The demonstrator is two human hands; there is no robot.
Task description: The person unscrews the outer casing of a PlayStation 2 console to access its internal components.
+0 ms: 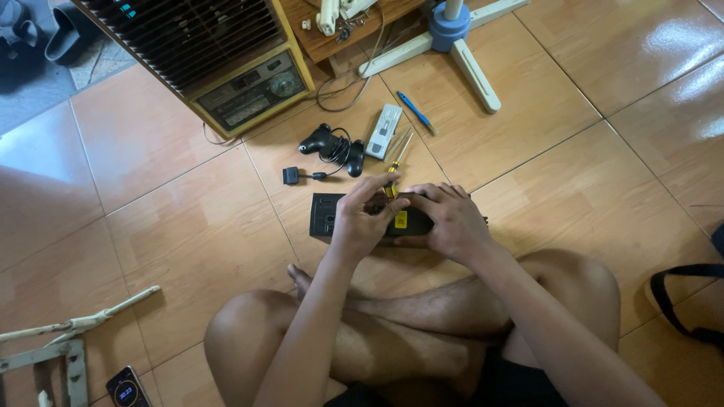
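Note:
A black box-shaped console point(326, 215) lies on the tiled floor in front of my crossed legs. My left hand point(362, 218) rests on top of it, fingers curled around a yellow-handled screwdriver point(392, 188) that stands against the console. My right hand point(449, 222) grips the console's right end. A yellow sticker point(400, 219) shows between my two hands.
Beyond the console lie a black game controller point(332, 145) with its cable, a white flat device point(384, 130), a second screwdriver point(401, 151) and a blue pen point(415, 111). A box fan point(226, 68) stands at the back left, a fan stand base point(452, 38) behind. A phone point(127, 389) lies at bottom left.

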